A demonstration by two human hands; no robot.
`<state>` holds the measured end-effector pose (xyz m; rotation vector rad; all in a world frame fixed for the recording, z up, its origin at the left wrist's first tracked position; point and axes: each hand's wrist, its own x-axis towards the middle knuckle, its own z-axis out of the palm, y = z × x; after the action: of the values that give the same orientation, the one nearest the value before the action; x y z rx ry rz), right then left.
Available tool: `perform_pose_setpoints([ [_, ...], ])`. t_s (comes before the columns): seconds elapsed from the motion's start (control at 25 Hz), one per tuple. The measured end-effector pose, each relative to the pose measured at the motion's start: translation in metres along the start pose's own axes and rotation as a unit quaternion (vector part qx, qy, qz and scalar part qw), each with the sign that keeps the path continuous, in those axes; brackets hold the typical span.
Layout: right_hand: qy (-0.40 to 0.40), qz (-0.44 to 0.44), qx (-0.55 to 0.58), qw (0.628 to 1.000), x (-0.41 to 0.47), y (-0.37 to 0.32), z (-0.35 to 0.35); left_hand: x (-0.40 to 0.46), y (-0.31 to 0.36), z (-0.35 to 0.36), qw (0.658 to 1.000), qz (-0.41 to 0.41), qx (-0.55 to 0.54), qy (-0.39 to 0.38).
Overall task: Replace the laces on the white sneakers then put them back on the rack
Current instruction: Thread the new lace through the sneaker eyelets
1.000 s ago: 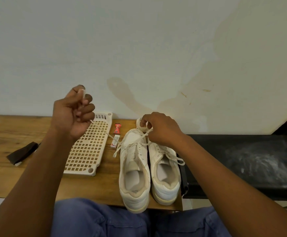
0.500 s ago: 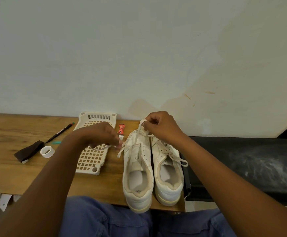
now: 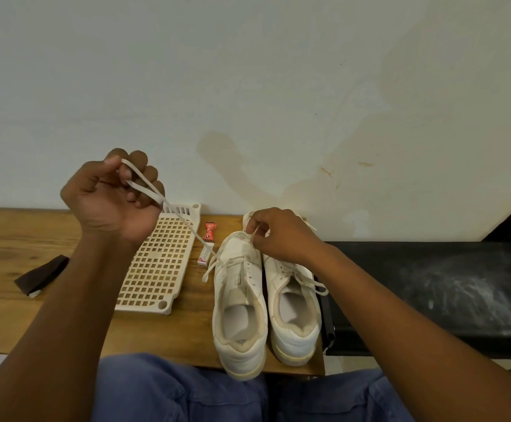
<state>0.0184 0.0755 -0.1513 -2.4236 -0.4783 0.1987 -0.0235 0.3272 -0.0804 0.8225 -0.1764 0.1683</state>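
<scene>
2 sneakers (image 3: 266,303) stand side by side on the table (image 3: 1,257), right of the grid tray (image 3: 156,263).

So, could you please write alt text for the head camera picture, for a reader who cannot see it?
A person's left hand pulls a white lace up and away from the left of two white sneakers on a wooden table, while the right hand pinches the lace near that shoe's toe end. A cream plastic grid rack lies beside the shoes.

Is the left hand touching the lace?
Touching. The head view shows the left hand raised, fingers curled round the lace, which runs taut to the left sneaker.
</scene>
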Motion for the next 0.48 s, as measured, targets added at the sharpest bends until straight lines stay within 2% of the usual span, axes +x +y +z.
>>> perform_pose_setpoints([
  [0.08,-0.014,-0.001,-0.015,1.0,-0.001,-0.002,-0.001,0.001,0.002,0.002,1.0,0.004,-0.024,-0.001],
  [0.16,-0.023,-0.003,-0.028,0.999,-0.002,-0.004,-0.001,0.003,0.001,0.002,1.0,-0.024,0.002,0.005],
  [0.2,-0.023,-0.005,-0.033,0.999,-0.002,-0.006,-0.001,0.005,0.0,0.004,0.997,-0.045,0.052,0.021],
  [0.24,-0.025,-0.005,-0.036,0.999,-0.002,-0.007,-0.001,0.008,-0.001,0.002,0.985,-0.058,0.157,0.046],
  [0.28,-0.03,-0.003,-0.039,0.999,-0.003,-0.01,-0.001,0.009,-0.004,0.002,0.942,-0.055,0.325,0.06],
  [0.32,-0.042,0.003,-0.042,0.998,-0.004,-0.013,0.0,0.008,-0.007,0.002,0.858,-0.043,0.507,0.066],
  [0.36,-0.061,0.013,-0.046,0.997,-0.005,-0.017,0.002,0.006,-0.011,0.002,0.764,-0.03,0.641,0.068],
  [0.4,-0.079,0.023,-0.056,0.995,-0.006,-0.022,0.005,0.005,-0.014,0.0,0.711,-0.023,0.697,0.086],
  [0.44,-0.095,0.03,-0.07,0.993,-0.008,-0.026,0.008,0.003,-0.016,0.0,0.714,-0.024,0.691,0.11],
  [0.48,-0.106,0.037,-0.083,0.99,-0.009,-0.029,0.011,0.002,-0.016,0.0,0.737,-0.023,0.664,0.127],
])
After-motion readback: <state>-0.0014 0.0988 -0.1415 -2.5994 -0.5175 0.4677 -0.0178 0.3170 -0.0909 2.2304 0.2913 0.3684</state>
